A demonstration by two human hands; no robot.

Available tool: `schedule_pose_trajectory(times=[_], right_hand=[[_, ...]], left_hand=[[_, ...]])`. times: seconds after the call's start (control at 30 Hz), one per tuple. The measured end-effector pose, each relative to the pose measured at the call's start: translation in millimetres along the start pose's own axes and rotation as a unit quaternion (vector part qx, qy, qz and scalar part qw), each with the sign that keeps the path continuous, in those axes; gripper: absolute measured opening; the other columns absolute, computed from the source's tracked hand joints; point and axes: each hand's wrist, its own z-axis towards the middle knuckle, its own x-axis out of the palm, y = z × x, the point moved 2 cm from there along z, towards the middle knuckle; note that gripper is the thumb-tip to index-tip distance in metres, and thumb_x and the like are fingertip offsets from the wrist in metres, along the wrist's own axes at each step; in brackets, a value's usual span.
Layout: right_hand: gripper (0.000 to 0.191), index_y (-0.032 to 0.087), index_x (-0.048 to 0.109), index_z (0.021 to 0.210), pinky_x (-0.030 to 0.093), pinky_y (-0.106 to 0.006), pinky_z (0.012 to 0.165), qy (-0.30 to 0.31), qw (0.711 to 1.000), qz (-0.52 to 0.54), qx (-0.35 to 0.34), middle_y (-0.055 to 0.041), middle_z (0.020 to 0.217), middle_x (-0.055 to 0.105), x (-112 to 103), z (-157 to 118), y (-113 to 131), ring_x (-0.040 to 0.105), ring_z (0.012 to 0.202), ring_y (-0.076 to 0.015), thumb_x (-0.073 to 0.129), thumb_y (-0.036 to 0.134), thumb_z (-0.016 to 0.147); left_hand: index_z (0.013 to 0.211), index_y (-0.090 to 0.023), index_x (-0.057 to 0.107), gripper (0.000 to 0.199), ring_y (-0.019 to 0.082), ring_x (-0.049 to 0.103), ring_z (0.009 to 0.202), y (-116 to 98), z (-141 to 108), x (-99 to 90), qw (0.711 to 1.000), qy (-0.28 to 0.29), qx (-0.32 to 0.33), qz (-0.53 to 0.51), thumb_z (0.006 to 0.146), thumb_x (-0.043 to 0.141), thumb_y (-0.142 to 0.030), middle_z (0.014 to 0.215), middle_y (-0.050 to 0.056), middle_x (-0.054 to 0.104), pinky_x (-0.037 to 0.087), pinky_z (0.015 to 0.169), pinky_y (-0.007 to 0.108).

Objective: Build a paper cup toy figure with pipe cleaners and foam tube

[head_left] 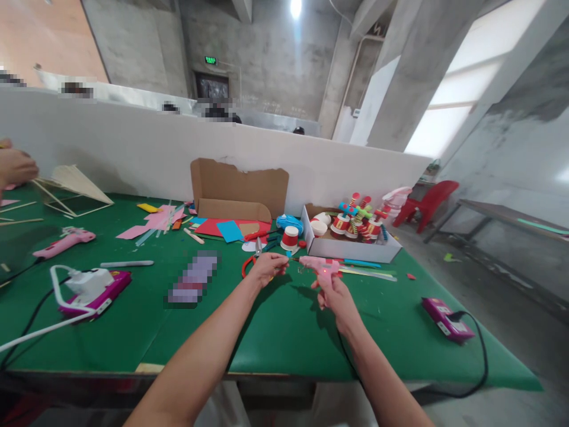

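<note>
Left hand [268, 270]: fingertips pinched, apparently on small blue piece [288, 254], presenting it nozzle-side. Right hand [336, 296]: fingers wrapped round pink plastic glue gun [326, 266], for aim.

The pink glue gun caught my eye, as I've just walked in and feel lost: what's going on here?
The person's right hand grips the pink glue gun, its nozzle pointing towards the left hand. The left hand is close to the nozzle; whether its fingers hold something is too small to tell. Beyond the gun, an open box holds decorated paper cups. At the far left, another person's hand is beside a stick frame.
</note>
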Motion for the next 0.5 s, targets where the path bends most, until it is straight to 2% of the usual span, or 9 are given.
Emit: schedule_pose_trajectory(times=[0.17,0.27,0.33,0.4,0.5], right_hand=[[0.047,0.018,0.058,0.078,0.035,-0.018,0.035,-0.007,0.994,0.088,0.064,0.0004,0.069,0.066,-14,-2,-5,0.040,0.038,-0.0036,0.081,0.052,0.054],[0.039,0.017,0.060,0.074,0.039,-0.021,0.038,-0.017,0.994,0.069,0.082,-0.0026,0.068,0.067,-33,1,-9,0.043,0.040,-0.0059,0.077,0.048,0.059],[0.032,0.016,0.062,0.070,0.040,-0.023,0.043,-0.034,0.996,-0.009,0.076,-0.0026,0.063,0.065,-51,5,-11,0.047,0.042,-0.0089,0.070,0.047,0.067],[0.030,0.016,0.063,0.064,0.038,-0.024,0.046,-0.068,0.984,-0.155,0.053,-0.0005,0.052,0.059,-73,10,-10,0.049,0.044,-0.0116,0.061,0.044,0.074],[0.035,0.017,0.062,0.056,0.037,-0.026,0.053,-0.086,0.918,-0.387,0.023,-0.0013,0.047,0.056,-103,17,-9,0.055,0.051,-0.0166,0.050,0.038,0.082]], left_hand=[[0.066,-0.010,0.064,0.026,0.008,0.054,0.050,-1,-4,1.1,0.999,0.027,-0.026,-0.023,0.059,0.085,-0.023,0.058,0.002,0.061,0.046,0.055,0.023],[0.066,-0.010,0.064,0.025,0.008,0.054,0.050,-2,-5,1.0,0.996,0.057,-0.035,-0.052,0.059,0.085,-0.021,0.059,0.002,0.061,0.048,0.055,0.023],[0.066,-0.010,0.064,0.024,0.008,0.054,0.050,-2,-5,0.7,0.994,0.074,-0.034,-0.068,0.060,0.085,-0.020,0.058,0.001,0.061,0.048,0.055,0.023],[0.065,-0.011,0.063,0.023,0.007,0.053,0.050,-2,-5,0.3,0.994,0.077,-0.030,-0.073,0.061,0.084,-0.019,0.058,0.001,0.060,0.048,0.054,0.023],[0.066,-0.011,0.064,0.021,0.007,0.054,0.051,-3,-6,0.0,0.995,0.065,-0.026,-0.075,0.061,0.083,-0.018,0.059,0.001,0.061,0.047,0.053,0.022]])
